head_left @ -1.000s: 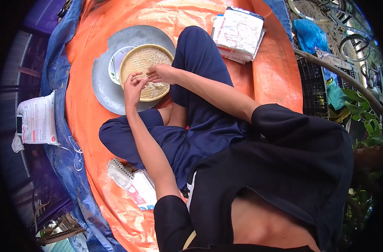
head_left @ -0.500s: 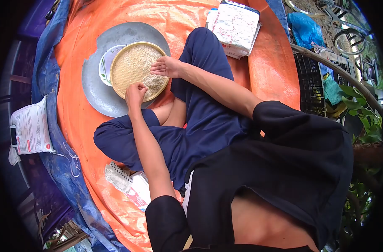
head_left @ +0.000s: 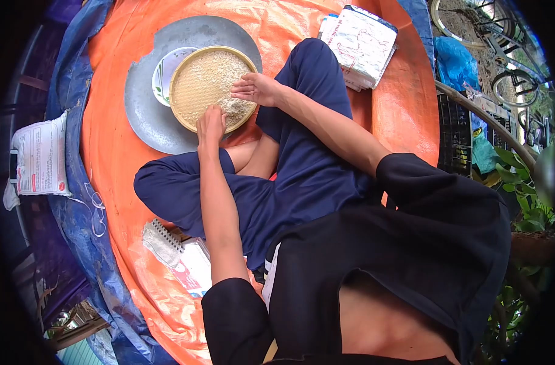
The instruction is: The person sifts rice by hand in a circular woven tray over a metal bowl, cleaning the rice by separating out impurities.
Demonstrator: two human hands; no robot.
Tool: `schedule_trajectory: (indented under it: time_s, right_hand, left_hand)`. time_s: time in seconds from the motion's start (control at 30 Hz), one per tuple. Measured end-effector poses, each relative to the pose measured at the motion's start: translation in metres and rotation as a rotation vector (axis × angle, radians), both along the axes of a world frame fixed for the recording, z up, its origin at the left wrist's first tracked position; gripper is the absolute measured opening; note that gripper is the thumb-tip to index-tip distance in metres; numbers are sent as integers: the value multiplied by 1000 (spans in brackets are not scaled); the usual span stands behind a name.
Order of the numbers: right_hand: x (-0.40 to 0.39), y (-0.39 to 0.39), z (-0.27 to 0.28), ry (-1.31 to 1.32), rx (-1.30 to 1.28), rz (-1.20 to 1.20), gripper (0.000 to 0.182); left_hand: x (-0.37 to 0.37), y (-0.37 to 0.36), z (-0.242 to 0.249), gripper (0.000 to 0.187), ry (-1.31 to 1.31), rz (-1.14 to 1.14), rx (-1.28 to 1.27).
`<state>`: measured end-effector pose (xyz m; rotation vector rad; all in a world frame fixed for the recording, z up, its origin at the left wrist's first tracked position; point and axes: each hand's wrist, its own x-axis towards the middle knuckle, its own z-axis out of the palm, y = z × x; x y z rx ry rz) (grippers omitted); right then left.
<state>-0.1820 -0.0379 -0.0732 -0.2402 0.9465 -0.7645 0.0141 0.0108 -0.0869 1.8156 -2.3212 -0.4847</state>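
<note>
A round woven basket (head_left: 192, 85) holds pale grains (head_left: 233, 108), heaped at its lower right and spread thinly elsewhere. It rests over a white bowl with a green pattern (head_left: 162, 76) on a large grey metal tray (head_left: 145, 115). My left hand (head_left: 211, 125) is at the basket's near edge, its fingers bent and pressed together over the grains; what they pinch, if anything, is too small to make out. My right hand (head_left: 257, 89) reaches over the right rim, palm turned sideways and fingers stretched out above the grains.
An orange tarp (head_left: 405, 115) lies under the tray and my crossed legs (head_left: 308, 134). Printed packs (head_left: 361, 45) are stacked at the upper right. A notebook (head_left: 163, 242) and papers lie by my left knee. A white sack (head_left: 41, 158) is at the left, a black crate (head_left: 455, 137) at the right.
The whole view has shifted, so the basket and tray appear slightly higher and further right. My left hand has moved a little inward over the basket; my right hand stays over the grains.
</note>
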Motion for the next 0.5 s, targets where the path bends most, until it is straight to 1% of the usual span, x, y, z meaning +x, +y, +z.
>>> schedule_trajectory:
  time_s: [0.1, 0.23, 0.27, 0.33, 0.4, 0.5]
  right_hand:
    - [-2, 1, -3, 22, -16, 7, 35]
    - [0, 5, -8, 33, -57, 94, 44]
    - [2, 6, -8, 44, -43, 121, 42]
    - [7, 8, -9, 63, -16, 178, 39]
    - [11, 7, -13, -4, -1, 220, 39]
    - [10, 10, -19, -53, 12, 230, 39]
  left_hand:
    - [7, -5, 3, 14, 108, 71, 44]
    - [16, -18, 5, 19, 309, 126, 68]
    - [17, -21, 3, 19, 365, 135, 62]
    - [5, -20, 16, 20, 563, 151, 167]
    - [-4, -20, 21, 19, 775, 138, 234]
    - [5, -15, 12, 17, 497, 230, 249]
